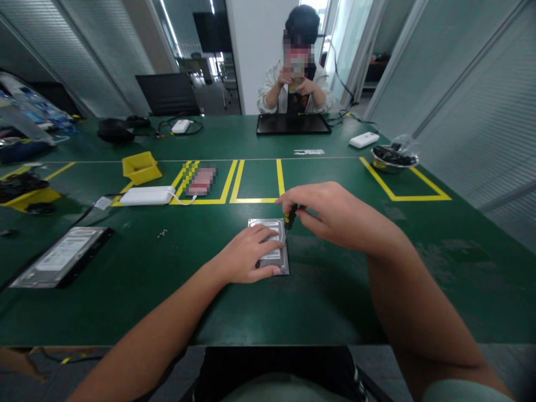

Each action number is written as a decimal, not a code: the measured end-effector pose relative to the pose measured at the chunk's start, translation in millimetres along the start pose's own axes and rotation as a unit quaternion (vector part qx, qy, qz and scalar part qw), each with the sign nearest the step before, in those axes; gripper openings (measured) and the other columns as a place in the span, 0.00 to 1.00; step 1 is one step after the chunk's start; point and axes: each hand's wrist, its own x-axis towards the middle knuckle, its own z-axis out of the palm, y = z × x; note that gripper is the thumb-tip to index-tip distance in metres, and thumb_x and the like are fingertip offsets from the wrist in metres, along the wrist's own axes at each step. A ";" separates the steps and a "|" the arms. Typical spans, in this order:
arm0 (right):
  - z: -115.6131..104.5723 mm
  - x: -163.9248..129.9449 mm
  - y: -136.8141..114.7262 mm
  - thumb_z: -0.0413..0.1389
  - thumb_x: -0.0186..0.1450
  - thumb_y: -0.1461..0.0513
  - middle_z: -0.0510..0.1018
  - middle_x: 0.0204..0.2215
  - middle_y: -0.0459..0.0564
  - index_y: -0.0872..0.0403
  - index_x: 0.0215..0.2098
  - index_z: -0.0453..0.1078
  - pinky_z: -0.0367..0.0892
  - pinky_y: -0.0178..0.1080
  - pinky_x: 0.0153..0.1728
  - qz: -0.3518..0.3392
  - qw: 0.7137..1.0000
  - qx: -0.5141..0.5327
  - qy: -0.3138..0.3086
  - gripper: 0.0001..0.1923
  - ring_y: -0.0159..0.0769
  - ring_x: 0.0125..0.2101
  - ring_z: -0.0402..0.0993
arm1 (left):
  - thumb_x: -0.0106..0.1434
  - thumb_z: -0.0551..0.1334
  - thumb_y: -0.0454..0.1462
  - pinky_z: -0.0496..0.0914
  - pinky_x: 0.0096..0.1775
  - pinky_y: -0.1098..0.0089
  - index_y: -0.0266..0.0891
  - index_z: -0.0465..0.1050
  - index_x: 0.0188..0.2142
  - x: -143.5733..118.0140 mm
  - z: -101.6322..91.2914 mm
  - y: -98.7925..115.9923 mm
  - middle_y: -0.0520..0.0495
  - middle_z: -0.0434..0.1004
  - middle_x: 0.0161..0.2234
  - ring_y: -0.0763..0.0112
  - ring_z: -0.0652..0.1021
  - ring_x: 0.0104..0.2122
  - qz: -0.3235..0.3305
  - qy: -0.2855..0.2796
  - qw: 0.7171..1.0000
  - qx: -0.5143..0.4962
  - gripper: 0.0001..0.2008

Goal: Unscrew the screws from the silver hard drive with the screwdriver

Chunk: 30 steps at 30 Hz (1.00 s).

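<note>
Taking the hard drive [272, 255] on the table [268, 312] as the clock's centre, the left hand [247, 254] lies across it; the right hand [330, 215], at two o'clock, has the screwdriver [290, 219] at the drive's right edge. Toward nine o'clock lie loose small parts [162, 233], then a second hard drive [67, 254]. At ten stands a bin [141, 170], behind a power bank [146, 195] cabled to a phone [202, 181] at eleven. A filled bowl [389, 166] sits farther out at two; at twelve, a flat panel [293, 124] lies before a person [295, 84].
</note>
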 end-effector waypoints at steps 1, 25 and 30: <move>0.2 0.0 0.2 0.48 0.63 0.71 0.78 0.38 0.48 0.55 0.40 0.71 0.60 0.35 0.41 0.001 1.000 -0.002 0.001 0.13 0.34 0.38 0.72 | 0.64 0.59 0.54 0.64 0.55 0.50 0.42 0.70 0.55 -0.1 0.1 0.0 0.38 0.69 0.55 0.49 0.68 0.54 -0.001 0.000 1.000 0.002 0.26; 8.5 12.1 -11.5 0.53 0.70 0.60 0.72 0.31 0.51 0.59 0.34 0.70 0.55 0.36 0.33 0.060 0.991 -0.120 -0.013 0.11 0.35 0.31 0.65 | 0.64 0.58 0.54 0.62 0.56 0.50 0.42 0.70 0.55 0.1 1.0 0.9 0.38 0.67 0.56 0.49 0.67 0.55 -0.006 -0.001 1.000 0.007 0.26; 12.7 13.9 -12.5 0.54 0.70 0.56 0.73 0.29 0.51 0.58 0.34 0.70 0.52 0.37 0.31 0.094 0.986 -0.140 -0.003 0.13 0.34 0.29 0.64 | 0.64 0.58 0.54 0.63 0.56 0.50 0.42 0.69 0.55 -0.5 1.5 1.1 0.38 0.67 0.56 0.48 0.67 0.55 -0.008 -0.004 1.000 0.011 0.26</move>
